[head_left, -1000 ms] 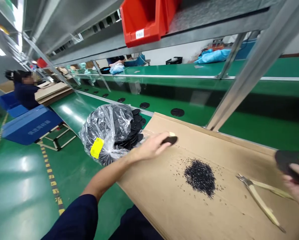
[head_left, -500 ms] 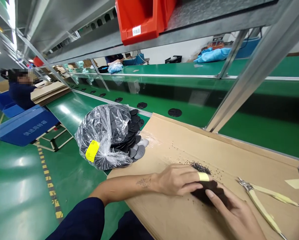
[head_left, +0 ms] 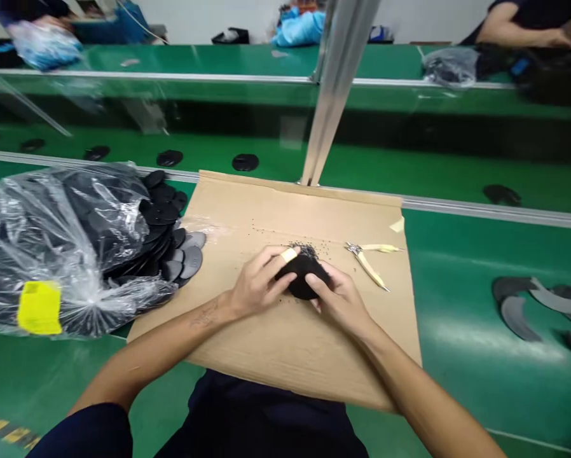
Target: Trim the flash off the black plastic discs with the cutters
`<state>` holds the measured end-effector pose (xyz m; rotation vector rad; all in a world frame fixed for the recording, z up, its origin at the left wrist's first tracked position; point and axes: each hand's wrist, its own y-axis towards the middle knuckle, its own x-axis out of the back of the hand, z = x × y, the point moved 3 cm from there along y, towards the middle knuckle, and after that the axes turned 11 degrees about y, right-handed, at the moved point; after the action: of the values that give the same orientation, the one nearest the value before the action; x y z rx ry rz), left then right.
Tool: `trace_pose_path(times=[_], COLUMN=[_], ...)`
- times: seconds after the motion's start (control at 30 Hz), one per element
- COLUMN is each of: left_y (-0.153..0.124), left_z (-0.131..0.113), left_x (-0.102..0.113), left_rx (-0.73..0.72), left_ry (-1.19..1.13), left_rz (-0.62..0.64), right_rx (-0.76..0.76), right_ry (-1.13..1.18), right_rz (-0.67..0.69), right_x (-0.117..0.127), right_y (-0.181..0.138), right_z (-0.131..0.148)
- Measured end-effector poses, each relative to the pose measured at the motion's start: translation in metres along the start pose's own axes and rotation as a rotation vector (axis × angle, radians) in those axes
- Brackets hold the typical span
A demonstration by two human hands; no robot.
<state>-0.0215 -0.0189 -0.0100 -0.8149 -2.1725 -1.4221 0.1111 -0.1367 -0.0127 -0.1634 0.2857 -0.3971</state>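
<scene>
A round black disc (head_left: 303, 286) is held between both hands over a sheet of brown cardboard (head_left: 285, 356). My left hand (head_left: 261, 280), with yellow tape on one finger, grips the disc's left side. Around its right edge close the thumb and fingers of my right hand (head_left: 340, 296). Tiny black bits (head_left: 307, 249) lie scattered just beyond the disc. To the right, nippers (head_left: 369, 264) with pale yellow handles rest spread on the cardboard. At the left, a clear plastic bag (head_left: 61, 222) with a yellow label spills many black discs (head_left: 164, 216).
A metal post (head_left: 330, 95) rises behind the cardboard. Beyond a metal rail, black discs (head_left: 245, 162) lie spaced along a green belt (head_left: 276, 175). Curved dark pieces (head_left: 519, 317) lie on the green table at right. Another person's arms (head_left: 519, 28) show at the far right.
The view has swung right and down, so the nippers and both forearms show fully. Both hands still hold the black disc over the cardboard.
</scene>
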Motion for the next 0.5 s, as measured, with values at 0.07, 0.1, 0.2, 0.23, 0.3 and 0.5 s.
trace_pose_path(times=[0.07,0.1,0.2,0.23,0.3,0.5], left_y=[-0.0017,-0.0023,-0.0032,-0.0034,-0.0040,-0.0039], left_z=[-0.0007,-0.0014,-0.0031,-0.0034,-0.0039,-0.0039], left_x=[0.0015,0.0021,0.0020,0.0013,-0.0006,-0.0043], left_rx=[0.002,0.000,0.001,-0.001,-0.013,-0.004], left_ry=[0.010,0.019,0.045,0.053,0.072,0.061], left_rz=[0.008,0.010,0.025,0.033,0.047,0.065], right_rx=[-0.015,-0.016,-0.002,0.004,0.011,0.017], right_ry=[0.042,0.049,0.031,0.019,-0.002,-0.028], right_rz=[0.017,0.022,0.031,0.033,0.036,0.040], right_x=[-0.0024,-0.0033,-0.0046,-0.0045,-0.0039,-0.0005], right_y=[-0.0016,-0.0024,-0.0037,-0.0038,-0.0038,-0.0042], right_z=[-0.0019,-0.0026,-0.0037,-0.0039,-0.0040,-0.0029])
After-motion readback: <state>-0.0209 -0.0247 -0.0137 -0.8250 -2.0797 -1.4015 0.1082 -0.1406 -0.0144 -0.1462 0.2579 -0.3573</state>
